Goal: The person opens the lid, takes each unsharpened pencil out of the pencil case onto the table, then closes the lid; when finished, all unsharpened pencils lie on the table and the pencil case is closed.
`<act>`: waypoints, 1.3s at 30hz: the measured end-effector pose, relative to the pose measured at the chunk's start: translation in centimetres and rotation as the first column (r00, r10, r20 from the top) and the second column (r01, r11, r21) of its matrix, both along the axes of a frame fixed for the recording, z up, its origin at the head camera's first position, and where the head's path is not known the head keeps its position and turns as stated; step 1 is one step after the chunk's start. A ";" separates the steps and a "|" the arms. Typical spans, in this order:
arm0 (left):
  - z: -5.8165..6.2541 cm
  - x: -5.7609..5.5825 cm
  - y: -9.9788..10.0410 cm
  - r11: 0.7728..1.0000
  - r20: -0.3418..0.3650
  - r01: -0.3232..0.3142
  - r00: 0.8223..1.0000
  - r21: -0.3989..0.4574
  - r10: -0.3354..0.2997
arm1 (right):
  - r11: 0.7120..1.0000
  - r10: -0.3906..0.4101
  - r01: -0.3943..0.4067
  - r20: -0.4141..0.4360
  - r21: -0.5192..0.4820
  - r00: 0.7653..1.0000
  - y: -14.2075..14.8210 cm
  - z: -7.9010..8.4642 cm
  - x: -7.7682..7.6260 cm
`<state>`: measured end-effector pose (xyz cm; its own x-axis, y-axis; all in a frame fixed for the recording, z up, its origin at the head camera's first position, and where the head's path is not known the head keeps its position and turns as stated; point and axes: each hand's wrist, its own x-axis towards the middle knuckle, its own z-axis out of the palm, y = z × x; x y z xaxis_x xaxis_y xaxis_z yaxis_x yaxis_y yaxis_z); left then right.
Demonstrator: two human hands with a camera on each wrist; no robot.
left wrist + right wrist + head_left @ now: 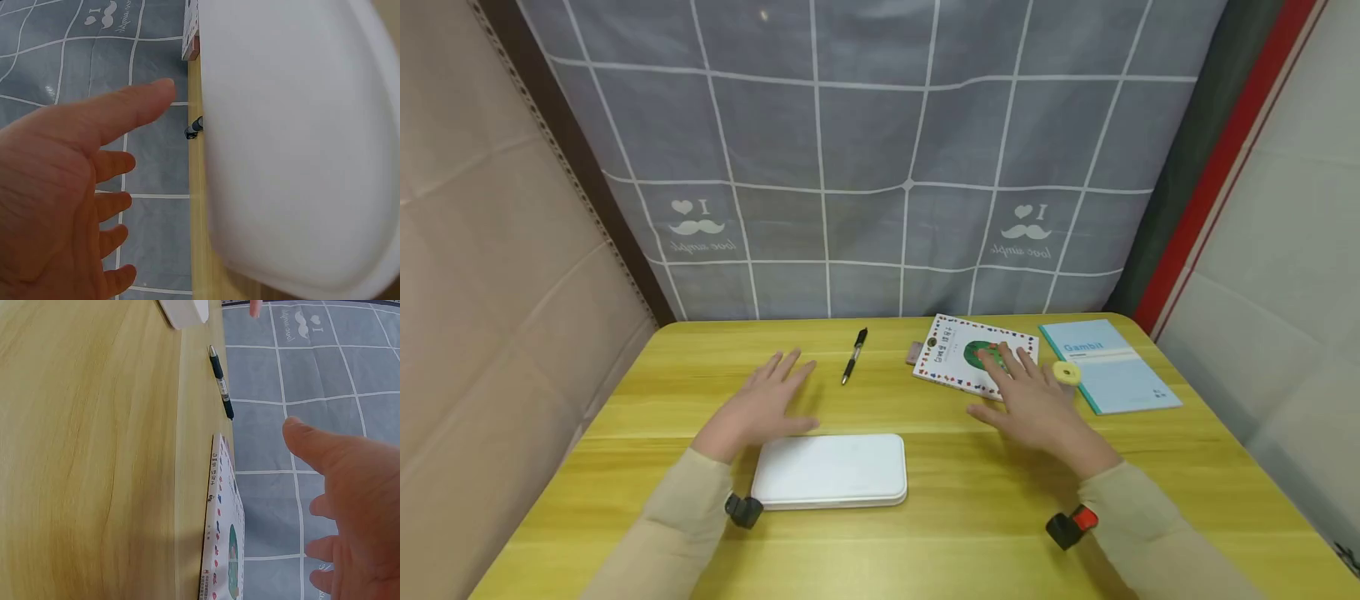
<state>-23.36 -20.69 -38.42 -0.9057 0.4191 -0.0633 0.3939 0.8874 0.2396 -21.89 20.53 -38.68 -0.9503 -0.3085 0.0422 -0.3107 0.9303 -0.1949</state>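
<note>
My left hand point(763, 408) hovers with spread fingers above the table, just behind a white flat case point(831, 471). In the left wrist view the case point(300, 137) fills the right side, apart from the hand point(56, 200). My right hand point(1033, 408) is held out, fingers spread, over the near edge of a white picture book point(955, 354) with a green drawing and a patterned border. The right wrist view shows that hand point(356, 506) raised off the book point(225, 531). Both hands are without any object. A black pen point(854, 357) lies between them, farther back.
A light blue booklet marked Gambit point(1108, 367) lies at the back right, with a round yellow item point(1067, 372) by its left edge. A small brownish block point(914, 352) pokes out from the book's left side. Grey gridded cloth point(865, 133) hangs behind the wooden table point(970, 525).
</note>
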 end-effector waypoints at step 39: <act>-3.4 4.2 -3.7 0.946 0.139 0.206 0.959 0.251 -0.246 | 0.907 0.390 -0.360 0.111 -0.220 0.914 -9.5 -3.9 4.3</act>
<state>-19.21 -24.42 -41.81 -0.7702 0.6325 -0.0814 0.5144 0.6916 0.5070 -17.57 11.04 -42.54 -0.7658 -0.6431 0.0030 -0.5821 0.6912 -0.4283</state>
